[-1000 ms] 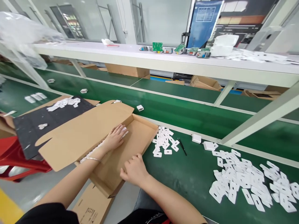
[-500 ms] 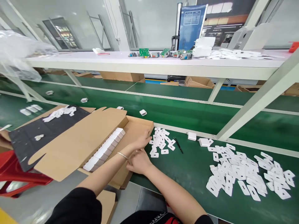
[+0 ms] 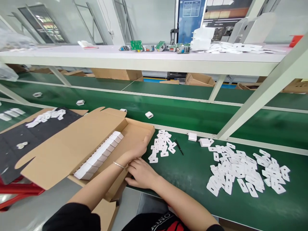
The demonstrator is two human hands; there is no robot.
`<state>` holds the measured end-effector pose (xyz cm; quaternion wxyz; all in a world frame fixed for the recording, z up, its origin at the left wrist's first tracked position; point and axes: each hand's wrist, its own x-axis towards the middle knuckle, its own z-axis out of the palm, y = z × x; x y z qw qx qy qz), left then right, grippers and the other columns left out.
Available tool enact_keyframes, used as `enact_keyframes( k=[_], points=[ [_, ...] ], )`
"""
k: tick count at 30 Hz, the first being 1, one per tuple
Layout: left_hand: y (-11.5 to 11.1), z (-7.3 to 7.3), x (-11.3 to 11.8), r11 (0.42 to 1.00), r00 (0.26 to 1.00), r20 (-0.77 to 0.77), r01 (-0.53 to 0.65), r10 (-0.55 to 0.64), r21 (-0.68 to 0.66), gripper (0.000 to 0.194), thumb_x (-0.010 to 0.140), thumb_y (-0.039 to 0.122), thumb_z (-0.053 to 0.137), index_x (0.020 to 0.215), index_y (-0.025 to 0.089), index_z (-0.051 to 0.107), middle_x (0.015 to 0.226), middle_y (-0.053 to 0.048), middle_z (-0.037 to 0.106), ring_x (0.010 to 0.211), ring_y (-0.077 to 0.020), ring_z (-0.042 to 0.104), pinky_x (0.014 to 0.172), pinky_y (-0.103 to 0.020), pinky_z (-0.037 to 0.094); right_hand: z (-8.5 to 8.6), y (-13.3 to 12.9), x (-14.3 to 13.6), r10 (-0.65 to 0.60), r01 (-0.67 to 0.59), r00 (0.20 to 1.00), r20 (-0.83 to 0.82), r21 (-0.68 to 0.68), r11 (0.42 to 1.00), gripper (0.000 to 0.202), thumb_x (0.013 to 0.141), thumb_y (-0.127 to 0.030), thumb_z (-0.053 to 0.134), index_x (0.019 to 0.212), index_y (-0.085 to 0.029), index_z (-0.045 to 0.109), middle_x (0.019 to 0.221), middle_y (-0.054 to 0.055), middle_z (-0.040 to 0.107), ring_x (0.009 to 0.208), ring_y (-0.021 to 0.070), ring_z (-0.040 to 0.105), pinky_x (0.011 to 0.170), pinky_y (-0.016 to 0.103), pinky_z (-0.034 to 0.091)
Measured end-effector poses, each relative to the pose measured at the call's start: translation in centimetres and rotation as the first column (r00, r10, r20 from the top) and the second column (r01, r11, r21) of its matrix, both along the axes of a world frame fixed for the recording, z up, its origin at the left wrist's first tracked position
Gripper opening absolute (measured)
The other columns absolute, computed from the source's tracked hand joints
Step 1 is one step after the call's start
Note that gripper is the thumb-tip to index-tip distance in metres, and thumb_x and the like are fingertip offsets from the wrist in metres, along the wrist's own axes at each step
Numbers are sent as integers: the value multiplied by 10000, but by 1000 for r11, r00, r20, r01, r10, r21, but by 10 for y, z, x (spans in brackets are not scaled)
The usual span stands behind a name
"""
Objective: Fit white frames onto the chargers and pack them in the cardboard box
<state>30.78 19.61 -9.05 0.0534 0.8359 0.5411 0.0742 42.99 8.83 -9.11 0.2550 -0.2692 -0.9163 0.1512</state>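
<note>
An unfolded-lid cardboard box (image 3: 139, 126) lies tilted across the bench edge, with a row of white charger housings (image 3: 99, 155) along its left side. My left hand (image 3: 137, 150), a bangle on its wrist, reaches into the box and closes on its right side wall. Just below it, my right hand (image 3: 141, 173) has its fingers curled over the same wall, close to my left wrist. Some fingertips of both hands are hidden. Right of the hands lie a small pile of white slotted plates (image 3: 162, 142) and black tweezers (image 3: 178, 146).
Larger piles of white plates (image 3: 237, 166) spread over the green bench at right. Two white chargers (image 3: 192, 137) sit by the rail. A black mat (image 3: 48, 134) with white parts lies left. Above, a shelf (image 3: 149, 65) carries circuit boards (image 3: 136, 45); a slanted post (image 3: 255, 93) supports it.
The view has turned slightly right, so the scene shifts left. My left hand has drawn back a little along the box wall; my right hand stays at the wall below it.
</note>
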Motion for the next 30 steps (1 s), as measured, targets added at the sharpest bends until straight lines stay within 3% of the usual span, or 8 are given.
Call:
enact_keyframes(
  k=[2, 5, 9, 12, 14, 18, 23, 30],
  points=[
    [1, 4, -1, 999, 999, -49, -20, 19, -27, 743, 868, 145, 468, 1607, 133, 392, 1108, -153, 789, 1023, -372, 753, 968, -515, 568, 5, -14, 30, -47, 47, 997, -61, 1, 999, 312, 970, -311, 630, 1227, -139, 670, 1357, 144, 680, 1307, 252, 582, 1208, 412, 402],
    [-3, 12, 16, 998, 995, -74, -61, 64, 34, 752, 827, 105, 490, 1572, 60, 396, 1449, -261, 616, 1339, -442, 593, 1095, -582, 485, 6, -34, 97, -363, 360, 929, -77, -41, 932, 308, 960, -237, 607, 1256, -164, 652, 1386, 151, 645, 1306, 282, 559, 1117, 437, 477],
    [-7, 21, 79, 964, 994, -64, 98, -84, 248, 616, 873, 159, 553, 1482, 96, 492, 1639, -267, 394, 1564, -448, 308, 1249, -629, 287, -3, -49, 210, -800, 799, 600, -22, 66, 598, 227, 990, -195, 499, 1080, -172, 706, 1196, 169, 683, 1131, 307, 601, 996, 480, 513],
    [4, 19, 142, 933, 959, -42, 281, -279, 226, 576, 860, 159, 589, 1434, 156, 553, 1663, -215, 386, 1583, -409, 288, 1256, -612, 291, -12, -49, 282, -938, 912, 341, 60, 219, 346, 303, 981, -247, 501, 1175, -137, 706, 1201, 216, 685, 1112, 373, 591, 940, 538, 509],
    [26, 15, 179, 934, 949, -36, 314, -312, 169, 612, 849, 125, 573, 1459, 174, 553, 1670, -172, 401, 1581, -364, 311, 1277, -573, 276, -17, -46, 313, -959, 923, 241, 146, 272, 273, 377, 991, -281, 498, 1285, -127, 675, 1307, 227, 680, 1192, 417, 573, 925, 559, 504],
    [97, 10, 208, 982, 994, -17, 112, -111, 150, 660, 859, 138, 554, 1516, 86, 511, 1685, -225, 358, 1599, -431, 226, 1288, -632, 167, -30, -40, 331, -927, 880, 263, 267, 328, 344, 409, 1020, -215, 436, 1357, -148, 658, 1419, 163, 680, 1338, 396, 553, 1067, 566, 447],
    [173, 3, 172, 968, 973, 4, -229, 230, 99, 643, 1009, 334, 394, 1591, 60, 399, 1584, -345, 433, 1504, -524, 339, 1121, -775, 288, -42, -47, 321, -861, 797, 417, 291, 339, 501, 418, 987, -76, 408, 1260, -146, 717, 1368, 152, 716, 1324, 313, 612, 1174, 504, 384],
    [178, -23, 164, 999, 998, -43, -37, 38, 26, 577, 1087, 403, 316, 1589, 148, 442, 1432, -230, 604, 1322, -359, 553, 1051, -485, 473, -40, -48, 330, -860, 802, 427, 278, 323, 502, 454, 1011, -116, 384, 1387, -171, 632, 1439, 130, 673, 1376, 309, 574, 1180, 539, 369]
  ],
)
